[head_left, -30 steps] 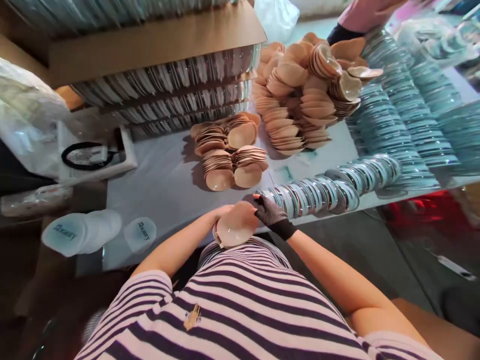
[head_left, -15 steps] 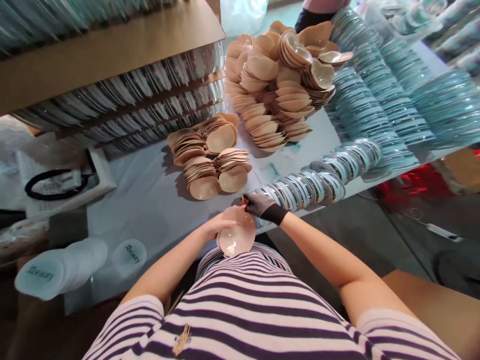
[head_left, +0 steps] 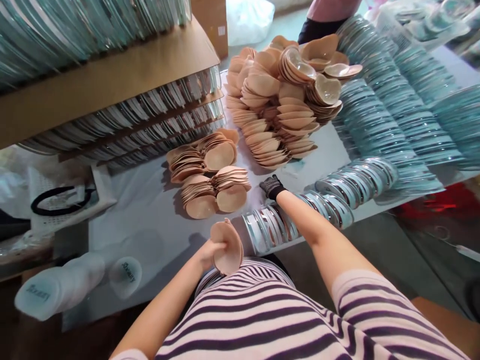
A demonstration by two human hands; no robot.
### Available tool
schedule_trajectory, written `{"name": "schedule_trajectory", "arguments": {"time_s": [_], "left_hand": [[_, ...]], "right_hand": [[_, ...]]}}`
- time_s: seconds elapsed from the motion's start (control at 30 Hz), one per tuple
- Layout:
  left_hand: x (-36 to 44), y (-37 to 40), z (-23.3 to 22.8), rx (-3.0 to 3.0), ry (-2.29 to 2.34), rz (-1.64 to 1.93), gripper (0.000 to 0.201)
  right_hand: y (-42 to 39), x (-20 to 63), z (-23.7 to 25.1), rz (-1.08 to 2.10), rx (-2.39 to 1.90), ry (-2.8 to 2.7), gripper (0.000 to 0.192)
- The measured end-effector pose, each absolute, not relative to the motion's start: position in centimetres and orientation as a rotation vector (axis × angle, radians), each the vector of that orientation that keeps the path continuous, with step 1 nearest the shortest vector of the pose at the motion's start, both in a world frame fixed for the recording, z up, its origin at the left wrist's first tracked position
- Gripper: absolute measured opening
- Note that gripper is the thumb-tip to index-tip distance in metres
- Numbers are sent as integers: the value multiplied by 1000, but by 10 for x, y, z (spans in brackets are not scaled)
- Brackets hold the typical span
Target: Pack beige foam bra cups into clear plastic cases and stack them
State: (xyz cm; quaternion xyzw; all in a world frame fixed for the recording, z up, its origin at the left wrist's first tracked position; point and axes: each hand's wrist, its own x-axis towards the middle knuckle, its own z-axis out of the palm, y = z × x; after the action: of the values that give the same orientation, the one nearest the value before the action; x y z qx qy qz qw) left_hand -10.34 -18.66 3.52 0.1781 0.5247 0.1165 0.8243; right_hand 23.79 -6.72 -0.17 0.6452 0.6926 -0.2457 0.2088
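My left hand (head_left: 210, 254) grips a beige bra cup (head_left: 229, 250), held upright just over the near edge of the table. More than one layer seems to show at its rim. My right hand (head_left: 272, 187), in a black fingerless-looking glove, is low over the white tabletop, apart from the cup. Its fingers look slightly apart, and I see nothing in them. Stacked beige bra cups (head_left: 215, 192) stand in paired rows left of that hand. A larger heap of beige cups (head_left: 277, 110) lies beyond it.
Under my right forearm runs a row of clear plastic cases (head_left: 270, 227). Long stacks of clear shells (head_left: 390, 125) fill the right side. Cardboard layers (head_left: 123, 82) with clear cases rise at left. Printed round films (head_left: 41, 295) lie front left. Another person (head_left: 330, 17) stands behind.
My right hand has left the bra cup and moved forward and right to the tabletop. My left hand keeps the cup, now turned more edge-on. The view has shifted slightly.
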Motion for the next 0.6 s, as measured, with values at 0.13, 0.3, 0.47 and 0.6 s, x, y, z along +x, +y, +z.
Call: {"name": "schedule_trajectory", "arguments": {"time_s": [0.13, 0.3, 0.47, 0.6], "left_hand": [[-93, -175, 35, 336, 1139, 340, 52], [-68, -153, 54, 322, 918, 485, 66], [-48, -144, 81, 451, 734, 599, 59], [-56, -145, 95, 909, 725, 697, 29]], "right_hand": [[-63, 247, 16, -768, 1890, 1945, 34], [-97, 233, 58, -1664, 2692, 1986, 50], [-153, 162, 90, -2364, 2930, 1716, 46], [-183, 125, 108, -2400, 2851, 1818, 37]]}}
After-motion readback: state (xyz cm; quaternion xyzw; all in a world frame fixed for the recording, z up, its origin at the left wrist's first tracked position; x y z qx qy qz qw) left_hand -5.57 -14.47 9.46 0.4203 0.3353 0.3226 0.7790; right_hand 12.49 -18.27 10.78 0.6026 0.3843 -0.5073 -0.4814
